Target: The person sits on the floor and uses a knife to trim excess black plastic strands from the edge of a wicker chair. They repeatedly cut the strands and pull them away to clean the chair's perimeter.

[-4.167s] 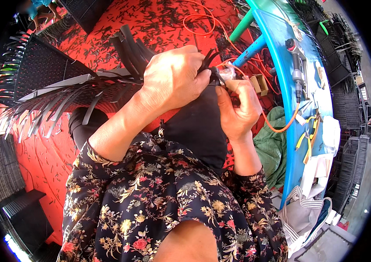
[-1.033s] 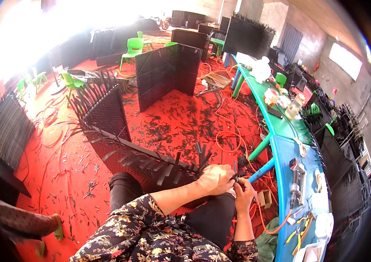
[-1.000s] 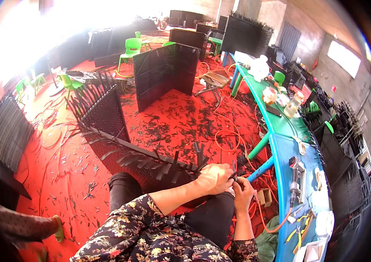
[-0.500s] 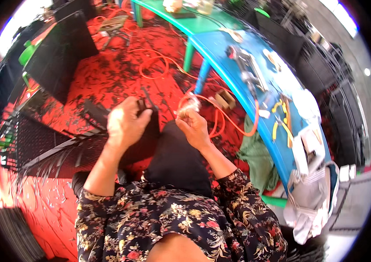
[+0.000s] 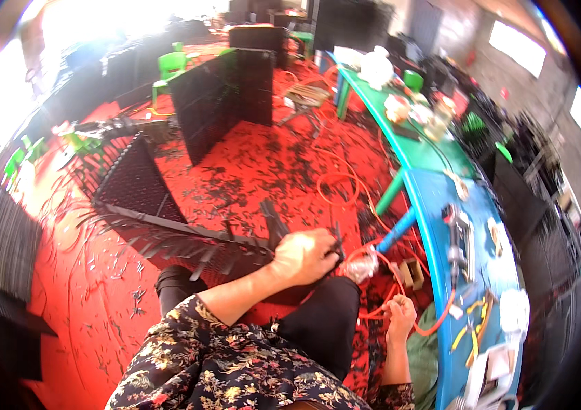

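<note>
A black woven panel [image 5: 225,251] with loose flat strips along its edge leans across my lap on the left. My left hand [image 5: 304,256] closes over its near right end, fingers curled around the dark edge. Short dark strip ends stick up beside those fingers. My right hand [image 5: 400,318] is by the edge of the blue table [image 5: 434,273], its fingers pinched together; whatever is in them is too small to make out. Near it, a clear plastic bag [image 5: 361,265] lies past my knee, beside an open cardboard box [image 5: 411,273].
An air tool [image 5: 456,239] with an orange hose [image 5: 441,321] and yellow-handled pliers [image 5: 465,335] lie on the blue table. A green table [image 5: 393,130] adjoins it. Black strip scraps litter the red floor [image 5: 236,171]. Dark panels [image 5: 212,102] and a green chair [image 5: 169,66] stand farther off.
The view has swung up and left, so the scene sits farther right and lower. My right hand has moved away from the plastic bag toward the table edge. My left hand stays on the panel.
</note>
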The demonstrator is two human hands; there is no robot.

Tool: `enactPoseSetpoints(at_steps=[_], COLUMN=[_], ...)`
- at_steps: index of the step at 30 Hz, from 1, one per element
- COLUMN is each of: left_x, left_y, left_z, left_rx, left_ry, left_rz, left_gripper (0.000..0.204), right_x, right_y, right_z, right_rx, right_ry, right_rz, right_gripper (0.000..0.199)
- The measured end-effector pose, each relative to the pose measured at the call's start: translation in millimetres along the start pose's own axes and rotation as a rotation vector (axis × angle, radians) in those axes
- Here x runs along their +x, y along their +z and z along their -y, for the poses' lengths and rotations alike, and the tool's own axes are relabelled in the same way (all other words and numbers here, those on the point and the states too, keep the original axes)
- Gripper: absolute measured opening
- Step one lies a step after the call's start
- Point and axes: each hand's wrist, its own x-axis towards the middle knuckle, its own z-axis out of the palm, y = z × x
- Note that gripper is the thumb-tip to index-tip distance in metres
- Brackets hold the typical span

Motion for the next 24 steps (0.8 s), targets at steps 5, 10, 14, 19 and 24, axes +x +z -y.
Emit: enactPoseSetpoints(at_steps=[5, 10, 14, 19, 24], left_x=[-7.6, -9.0, -10.1, -13.2, -2.3], left_y=[-5.4, 0.3, 0.0, -3.0, 17.7], left_z=[4.6, 6.2, 3.5, 9.6, 11.3], left_rx=[0.03, -0.018, -0.074, -0.053, 0.327], left_ry=[-0.015, 0.026, 0.036, 0.011, 0.098], left_rz=[-0.015, -0.05, 0.009, 0.004, 0.039], left_gripper=[0.024, 0.023, 0.022, 0.021, 0.02], right_x=[30.0, 40.2, 23.2, 22.6, 31.0], right_y=[70.5, 144.1, 207.9, 280.6, 315.5], right_z=[77.0, 203.6, 277.3, 310.1, 321.2], right_rx=[0.052, 0.033, -0.015, -0.15, -0.214], right_ry=[-0.222, -0.548, -0.662, -0.655, -0.694], right_rz=[0.284, 0.685, 0.862, 1.003, 0.993], right_gripper=[0.025, 0.055, 0.062, 0.066, 0.068])
